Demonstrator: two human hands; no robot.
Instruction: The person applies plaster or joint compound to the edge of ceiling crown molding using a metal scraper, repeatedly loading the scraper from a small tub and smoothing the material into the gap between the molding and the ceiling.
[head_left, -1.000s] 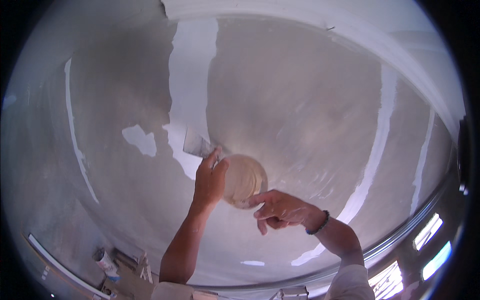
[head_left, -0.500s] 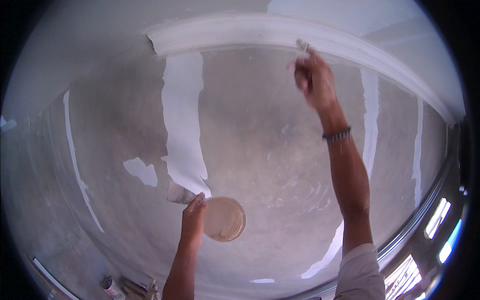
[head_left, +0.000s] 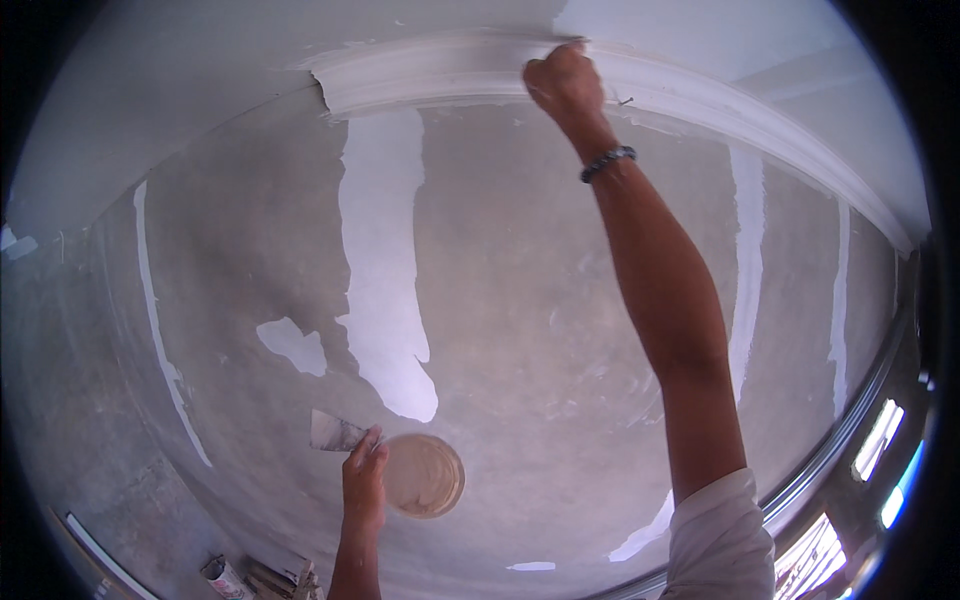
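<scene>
My left hand (head_left: 365,475), low in the view, grips a metal putty knife (head_left: 335,430) and a round shallow container (head_left: 425,480) of pale beige paste, held over the grey plastered surface (head_left: 520,300). My right arm is stretched up. The right hand (head_left: 565,85) is closed at the white cornice (head_left: 450,70), its fingertips partly hidden; what they hold, if anything, I cannot make out. A small dark nail (head_left: 627,100) juts from the cornice just right of that hand.
White filler strips (head_left: 375,250) and patches mark the grey surface. A smooth ceiling (head_left: 700,40) borders the cornice. Bright openings (head_left: 878,440) show at the lower right, along with a long metal strip. A cylindrical container (head_left: 225,578) and boards lie at the bottom left edge.
My right hand has moved from beside the round container up to the cornice. My left hand, with knife and container, has moved down and left. The view has shifted slightly.
</scene>
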